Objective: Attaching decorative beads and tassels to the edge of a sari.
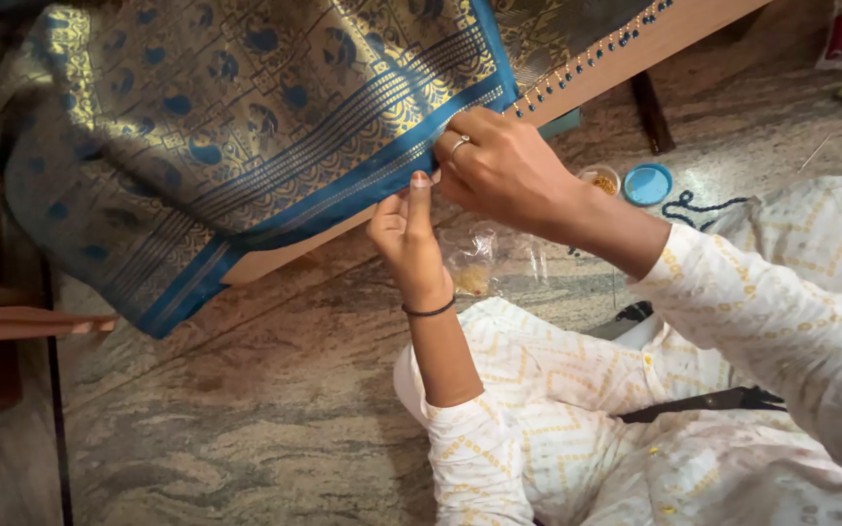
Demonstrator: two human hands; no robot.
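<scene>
The right hand (504, 170), a ring on one finger, is pinched shut on the blue border of the gold and blue patterned fabric (226, 127), fingertips pressed together right at the hem. The left hand (406, 234), a dark band at its wrist, rises just beside it from below, thumb and fingers closed on the same edge, the two hands almost touching. The fabric drapes over a long wooden frame (635, 49) that runs slantwise across the upper part of the view, and a row of small beads (587, 60) hangs along the border to the right of the hands. Below lies the mottled stone floor (246, 390), where the person sits in white clothes printed with yellow. On the floor near the right forearm lie a clear plastic bag (479, 263), a blue round lid (648, 183), a small open pot of golden beads (601, 179) and a dark blue cord (699, 206). Black scissors (713, 401) rest on the lap.
</scene>
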